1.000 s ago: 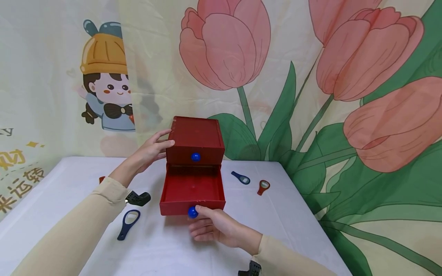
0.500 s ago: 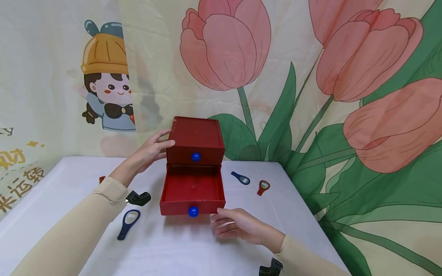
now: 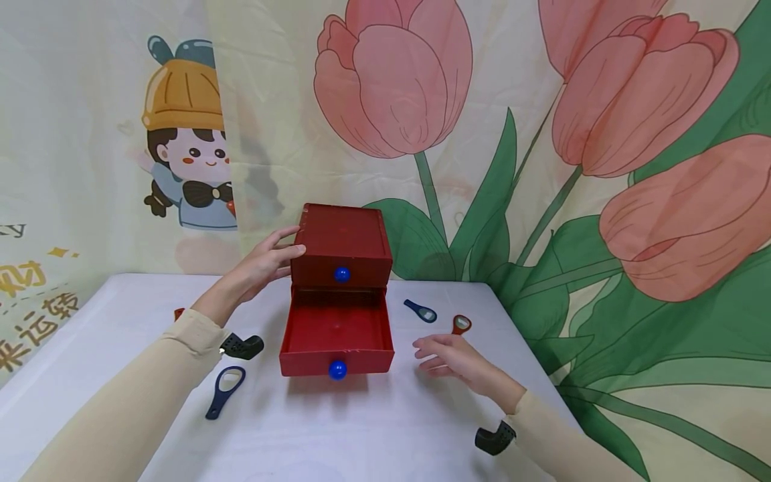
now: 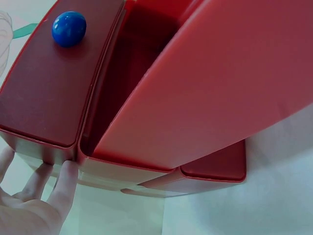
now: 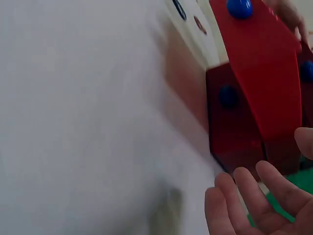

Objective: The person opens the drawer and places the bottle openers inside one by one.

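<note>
A dark red drawer cabinet (image 3: 343,231) stands on the table, its middle drawer (image 3: 307,364) pulled well out, nothing visible inside. Blue round knobs (image 3: 338,369) mark the drawer fronts. Against the cabinet's left side rests my left hand (image 3: 255,264), fingers extended; the left wrist view shows its fingertips (image 4: 69,169) at the side wall. My right hand (image 3: 454,361) hovers right of the pulled-out drawer, holding nothing, fingers loosely spread. Just beyond it lies a red magnifying glass (image 3: 461,323), its handle hidden behind the hand. A blue magnifying glass (image 3: 420,311) lies farther back.
A larger dark blue magnifying glass (image 3: 218,404) lies at the front left. Part of a small red object (image 3: 178,313) shows behind the left forearm. Below the pulled-out drawer, the right wrist view shows a closed bottom drawer (image 5: 227,120). A printed curtain (image 3: 271,134) hangs behind the white table (image 3: 361,442).
My right hand has left the pulled-out drawer's knob and moved right and back, toward the red magnifying glass. The left hand and the drawer have stayed put.
</note>
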The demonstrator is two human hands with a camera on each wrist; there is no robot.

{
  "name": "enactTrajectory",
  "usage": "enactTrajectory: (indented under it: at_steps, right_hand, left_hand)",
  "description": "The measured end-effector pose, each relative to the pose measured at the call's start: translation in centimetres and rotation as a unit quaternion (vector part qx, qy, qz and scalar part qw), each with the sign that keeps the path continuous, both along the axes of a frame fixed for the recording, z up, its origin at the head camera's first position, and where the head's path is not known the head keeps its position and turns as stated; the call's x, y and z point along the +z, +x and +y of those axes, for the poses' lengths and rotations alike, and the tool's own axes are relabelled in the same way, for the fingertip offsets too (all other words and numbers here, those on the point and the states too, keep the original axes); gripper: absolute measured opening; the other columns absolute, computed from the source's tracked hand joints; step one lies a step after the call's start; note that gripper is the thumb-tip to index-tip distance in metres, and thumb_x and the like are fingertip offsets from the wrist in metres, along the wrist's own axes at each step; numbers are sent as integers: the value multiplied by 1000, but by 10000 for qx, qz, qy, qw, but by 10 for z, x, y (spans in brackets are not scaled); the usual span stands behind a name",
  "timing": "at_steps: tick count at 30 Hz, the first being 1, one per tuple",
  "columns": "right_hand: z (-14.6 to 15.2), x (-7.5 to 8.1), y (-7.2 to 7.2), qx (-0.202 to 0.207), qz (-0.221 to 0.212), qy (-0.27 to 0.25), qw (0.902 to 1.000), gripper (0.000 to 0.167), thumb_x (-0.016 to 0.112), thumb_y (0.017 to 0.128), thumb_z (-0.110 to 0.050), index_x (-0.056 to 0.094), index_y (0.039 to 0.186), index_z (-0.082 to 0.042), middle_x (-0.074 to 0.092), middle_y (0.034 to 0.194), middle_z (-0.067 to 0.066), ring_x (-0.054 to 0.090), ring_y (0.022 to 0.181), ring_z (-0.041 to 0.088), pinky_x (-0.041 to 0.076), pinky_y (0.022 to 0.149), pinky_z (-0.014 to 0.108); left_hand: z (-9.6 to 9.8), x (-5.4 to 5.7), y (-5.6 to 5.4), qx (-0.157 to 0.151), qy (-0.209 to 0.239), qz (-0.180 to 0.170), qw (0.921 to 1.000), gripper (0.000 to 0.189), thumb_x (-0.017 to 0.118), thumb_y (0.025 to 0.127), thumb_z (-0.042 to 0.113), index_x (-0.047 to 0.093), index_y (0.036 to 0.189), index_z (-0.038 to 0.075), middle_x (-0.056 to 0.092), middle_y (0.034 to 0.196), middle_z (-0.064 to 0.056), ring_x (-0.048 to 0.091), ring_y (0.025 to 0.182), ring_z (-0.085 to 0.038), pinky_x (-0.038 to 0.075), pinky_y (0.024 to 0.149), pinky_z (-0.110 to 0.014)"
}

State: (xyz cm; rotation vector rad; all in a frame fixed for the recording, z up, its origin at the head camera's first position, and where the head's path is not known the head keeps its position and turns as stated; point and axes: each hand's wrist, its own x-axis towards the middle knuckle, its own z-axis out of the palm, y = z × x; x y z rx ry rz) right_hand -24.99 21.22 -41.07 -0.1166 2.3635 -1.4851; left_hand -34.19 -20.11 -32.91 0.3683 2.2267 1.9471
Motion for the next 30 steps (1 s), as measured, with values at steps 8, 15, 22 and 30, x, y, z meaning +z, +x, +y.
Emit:
enactTrajectory:
  at_steps: [8,15,22,30]
  right_hand:
    - [32,-11,-40,-410,1829,1984,9620,39,73,102,-32,71,131,-7,74,111,6,69,103,26,61,90,43]
    - [50,-26,-74,-292,2372,2228,9451,45,76,100,-24,66,139,-3,73,121,16,67,100,27,61,88,42]
    - [47,-39,-103,-173,2404,2240,9443,56,77,98,-21,58,148,-2,65,137,23,65,116,37,62,91,47]
    - [38,-48,-127,-86,2365,2467,9398,64,81,95,-25,57,151,-5,60,142,21,58,128,40,53,105,57]
  left_hand:
    - [-1,1,1,17,41,-11,10000,83,61,107,33,11,173,22,29,170,-22,37,153,-44,32,125,-58]
    - [0,1,2,11,91,-32,10000,83,61,107,34,11,173,22,30,170,-22,38,153,-44,32,125,-57]
    - [0,1,0,-19,135,-18,9999,84,62,107,33,12,173,21,30,169,-22,38,152,-44,33,125,-58]
    - [-1,0,2,2,116,2,9999,84,62,107,33,12,172,21,30,170,-21,38,152,-44,33,125,-58]
